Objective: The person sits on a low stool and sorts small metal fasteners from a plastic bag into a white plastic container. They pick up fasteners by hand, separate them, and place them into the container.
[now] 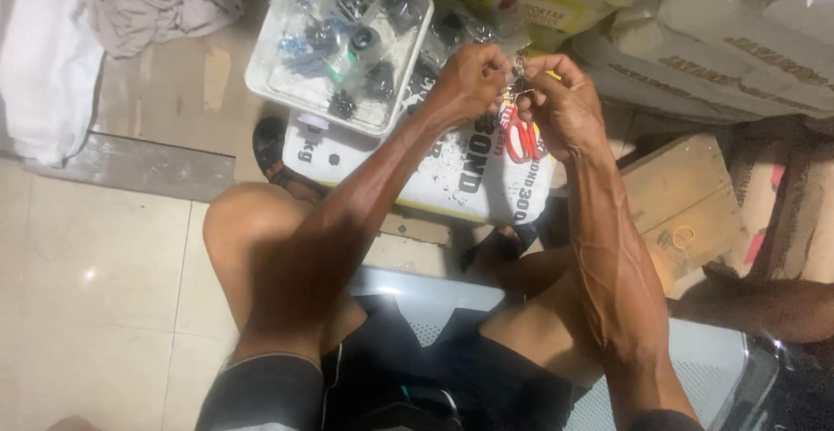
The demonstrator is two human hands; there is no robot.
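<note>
Pale floor tiles (pixel 95 283) spread under the seated person, whose bare knees frame a white printed sack (pixel 452 179) — the landmark for everything else. Behind that sack are stacked grey bags (pixel 738 57); resting on its far left corner is a clear plastic tray (pixel 269 75) of dark small parts. Above the sack's right half, the left hand (pixel 469 79) and right hand (pixel 565 105) meet, fingertips pinching a small metallic piece (pixel 519 73) — probably hardware, too blurred to tell. Red-handled scissors (pixel 524 140) hang beneath the right hand.
</note>
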